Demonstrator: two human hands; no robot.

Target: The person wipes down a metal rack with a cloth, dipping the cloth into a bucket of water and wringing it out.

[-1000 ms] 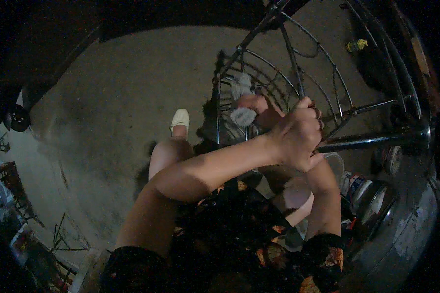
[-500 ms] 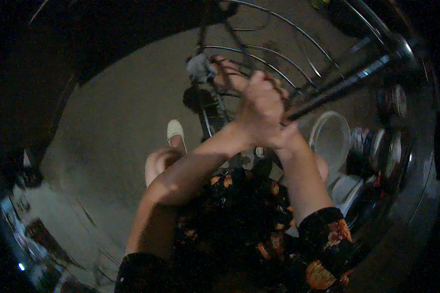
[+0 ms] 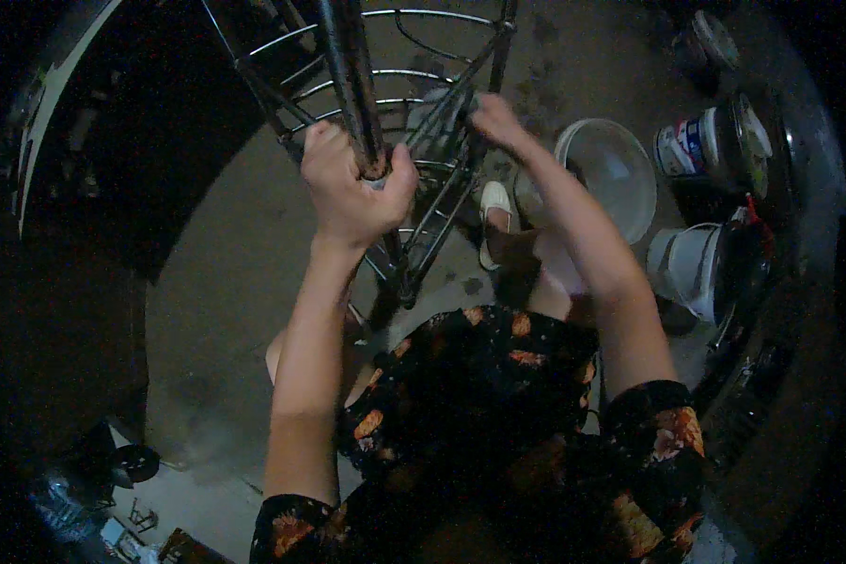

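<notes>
A metal rack (image 3: 423, 73) with curved bars and straight legs stands tilted in front of me. My left hand (image 3: 352, 193) is wrapped round the end of its thick dark pole (image 3: 346, 75), thumb up along the side. Farther right, my right hand (image 3: 496, 122) is closed at one of the rack's side bars. Beside its fingers a pale grey, blurred cloth (image 3: 432, 111) shows behind the bars; the fingertips are partly hidden.
To the right are a large round pale tub (image 3: 611, 179), a printed bucket (image 3: 691, 146) and a white pail (image 3: 681, 268). Assorted items (image 3: 127, 526) lie at the lower left. My shoe (image 3: 495, 202) is on the floor beyond my knees.
The rack has turned, its thick pole swinging from the right to upper left. My hands, close together before, are apart: the left on the pole, the right at the side bars.
</notes>
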